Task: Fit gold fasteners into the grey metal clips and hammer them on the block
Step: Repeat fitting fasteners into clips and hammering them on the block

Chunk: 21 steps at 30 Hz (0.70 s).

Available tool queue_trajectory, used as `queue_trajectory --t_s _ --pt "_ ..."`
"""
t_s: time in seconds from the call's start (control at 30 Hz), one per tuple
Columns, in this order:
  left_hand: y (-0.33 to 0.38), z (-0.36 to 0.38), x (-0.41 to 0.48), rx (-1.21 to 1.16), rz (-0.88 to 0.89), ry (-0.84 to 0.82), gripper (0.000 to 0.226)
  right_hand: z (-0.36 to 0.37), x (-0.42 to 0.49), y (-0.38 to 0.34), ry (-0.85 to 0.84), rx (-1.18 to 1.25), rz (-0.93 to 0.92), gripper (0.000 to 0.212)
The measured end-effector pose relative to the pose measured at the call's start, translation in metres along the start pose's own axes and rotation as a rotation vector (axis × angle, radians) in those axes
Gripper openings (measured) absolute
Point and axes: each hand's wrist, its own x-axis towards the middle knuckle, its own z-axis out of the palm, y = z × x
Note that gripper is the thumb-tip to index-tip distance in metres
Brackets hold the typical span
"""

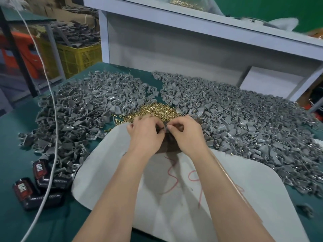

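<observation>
Both hands meet at the table's middle, over a dark block (167, 145) that lies on a white sheet (174, 198). My left hand (146, 133) pinches a small grey clip (161, 130) at its fingertips. My right hand (185, 133) pinches something tiny against that clip; it is too small to name. A heap of gold fasteners (153, 110) lies just beyond the hands. Large piles of grey metal clips spread left (83, 109) and right (244, 119). No hammer is visible.
The table has a green top (17, 215). Two black-and-red batteries (35, 187) lie at the front left, with a white cable (52, 154) running over them. A white shelf (192, 23) rises behind the piles. A yellow crate (78, 58) of parts stands off the table's left.
</observation>
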Motion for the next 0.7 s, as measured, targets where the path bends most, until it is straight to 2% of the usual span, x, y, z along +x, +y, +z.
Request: queue_trajectory --t_s 0.3,0.7 --pt "-0.001 0.001 -0.001 0.0 0.013 0.018 0.009 0.003 0.0 0.002 0.017 -0.007 0.036 0.013" --pt "-0.001 0.003 0.001 -0.014 0.029 0.038 0.014 -0.009 0.005 -0.026 -0.129 -0.27 0.038 0.012"
